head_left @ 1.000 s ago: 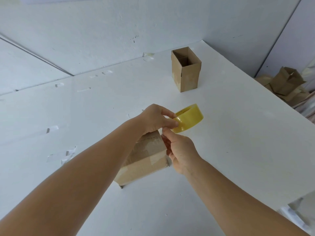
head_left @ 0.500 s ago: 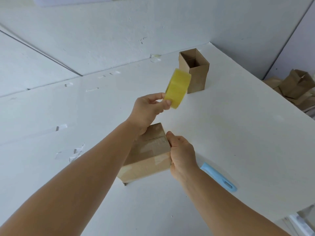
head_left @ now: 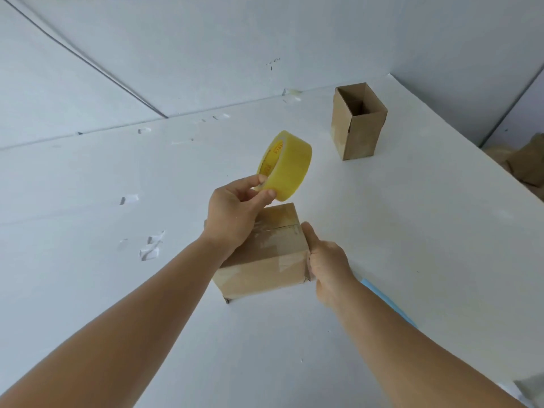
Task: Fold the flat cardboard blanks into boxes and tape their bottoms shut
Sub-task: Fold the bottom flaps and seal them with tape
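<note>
Since a second ago I have lifted the tape roll (head_left: 284, 166) away from the box under my hands (head_left: 265, 254), and my right hand has let go of the roll and dropped to the box's right side. My left hand (head_left: 235, 213) now holds the yellowish roll up over the table (head_left: 412, 260), pinching it at its lower edge between thumb and fingertips. My right hand (head_left: 326, 266) grips the right end of the box, thumb up at the top edge; how the other fingers lie I cannot tell, since they are behind the cardboard.

This box lies with its closed flaps facing up, and I can see clear tape over the seam and running down the near side, so I judge its bottom is taped or nearly so; whether the strip has been cut free of the roll is hard to tell from this angle. A second folded box (head_left: 357, 122) stands upright with its mouth open at the far right of the table, apparently done.

A light blue tool (head_left: 385, 301), partly under my right forearm, lies on the table; it may be a cutter. More brown cardboard (head_left: 524, 163) is heaped off the table's right edge, so I judge there is folding and taping left to do.
</note>
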Tool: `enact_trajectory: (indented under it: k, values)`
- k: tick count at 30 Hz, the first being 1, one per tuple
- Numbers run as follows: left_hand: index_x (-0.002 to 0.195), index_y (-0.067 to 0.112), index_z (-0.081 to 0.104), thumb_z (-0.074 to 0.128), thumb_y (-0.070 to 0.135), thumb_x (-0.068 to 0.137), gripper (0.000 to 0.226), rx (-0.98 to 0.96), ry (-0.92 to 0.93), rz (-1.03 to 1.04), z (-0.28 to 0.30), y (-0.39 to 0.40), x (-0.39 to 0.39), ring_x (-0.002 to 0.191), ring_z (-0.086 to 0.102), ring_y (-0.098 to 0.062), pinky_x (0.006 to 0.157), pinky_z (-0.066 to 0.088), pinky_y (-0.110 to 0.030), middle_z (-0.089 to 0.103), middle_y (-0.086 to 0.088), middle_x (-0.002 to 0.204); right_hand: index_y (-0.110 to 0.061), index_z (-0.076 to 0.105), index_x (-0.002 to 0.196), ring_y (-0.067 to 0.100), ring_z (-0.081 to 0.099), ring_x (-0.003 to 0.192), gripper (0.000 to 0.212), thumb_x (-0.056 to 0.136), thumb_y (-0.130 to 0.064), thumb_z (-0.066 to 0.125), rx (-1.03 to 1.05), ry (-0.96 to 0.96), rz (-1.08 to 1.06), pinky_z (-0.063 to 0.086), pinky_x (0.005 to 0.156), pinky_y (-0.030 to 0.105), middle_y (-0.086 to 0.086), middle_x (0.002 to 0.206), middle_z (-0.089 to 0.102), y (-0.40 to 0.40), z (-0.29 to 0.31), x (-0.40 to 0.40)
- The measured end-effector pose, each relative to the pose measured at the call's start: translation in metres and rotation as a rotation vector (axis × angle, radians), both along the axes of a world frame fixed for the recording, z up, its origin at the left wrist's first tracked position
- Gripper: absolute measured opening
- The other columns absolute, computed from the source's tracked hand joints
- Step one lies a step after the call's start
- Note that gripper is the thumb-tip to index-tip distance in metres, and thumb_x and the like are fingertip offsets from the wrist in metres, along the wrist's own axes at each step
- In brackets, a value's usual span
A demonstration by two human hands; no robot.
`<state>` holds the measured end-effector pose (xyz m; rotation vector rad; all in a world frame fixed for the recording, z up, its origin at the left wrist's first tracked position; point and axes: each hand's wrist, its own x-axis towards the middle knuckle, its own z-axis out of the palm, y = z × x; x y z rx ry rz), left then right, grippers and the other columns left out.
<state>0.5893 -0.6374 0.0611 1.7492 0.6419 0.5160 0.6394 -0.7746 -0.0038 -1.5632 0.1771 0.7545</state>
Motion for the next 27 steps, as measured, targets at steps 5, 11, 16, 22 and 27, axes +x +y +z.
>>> enact_trajectory:
  k: [5,11,16,22,27]
  values:
    - [0.096,0.025,0.073,0.074,0.02,0.082,0.014,-0.039,-0.053,0.002,0.003,-0.002,0.0,0.06,0.061,0.003,0.051,0.044,-0.006,0.067,0.013,0.06,-0.025,0.053,0.086,0.005,0.054,0.074,0.013,0.095,-0.03,0.044,-0.041,-0.427,-0.046,0.039,0.061,0.018,-0.015,0.076,0.055,-0.007,0.017,0.001]
    - [0.099,0.021,0.074,0.075,0.025,0.082,0.018,-0.118,0.0,0.005,0.013,0.005,-0.006,0.062,0.061,-0.004,0.069,0.051,-0.018,0.067,0.006,0.065,-0.022,0.053,0.131,0.011,0.055,0.109,0.038,0.097,-0.021,0.037,-0.102,-0.619,0.241,0.044,0.096,0.029,-0.007,0.118,0.063,0.0,0.032,-0.013]
    - [0.09,0.022,0.077,0.07,0.024,0.086,0.008,-0.373,-0.058,-0.008,0.019,0.008,-0.025,0.068,0.063,-0.009,0.075,0.053,-0.029,0.071,0.005,0.077,-0.035,0.067,0.109,0.004,0.06,0.101,0.04,0.094,-0.008,0.043,-0.016,-0.563,0.511,0.045,0.082,0.013,-0.014,0.107,0.066,0.005,0.052,0.024]
    - [0.085,0.031,0.077,0.064,0.022,0.09,0.017,-0.4,-0.169,-0.029,0.024,0.012,-0.039,0.078,0.065,-0.011,0.079,0.052,-0.024,0.07,0.003,0.08,-0.03,0.059,0.125,-0.003,0.055,0.113,0.036,0.092,-0.015,0.056,0.028,-0.553,0.698,0.042,0.091,0.012,-0.019,0.119,0.062,0.018,0.064,0.046]
    - [0.097,0.024,0.075,0.066,0.03,0.082,0.019,-0.444,-0.154,-0.249,0.031,0.023,-0.042,0.079,0.064,-0.012,0.085,0.053,-0.028,0.069,0.001,0.084,-0.032,0.037,0.141,0.008,0.045,0.129,0.087,0.066,-0.063,0.069,0.367,-0.383,0.494,0.032,0.106,0.028,-0.01,0.14,0.047,0.022,0.08,0.053]
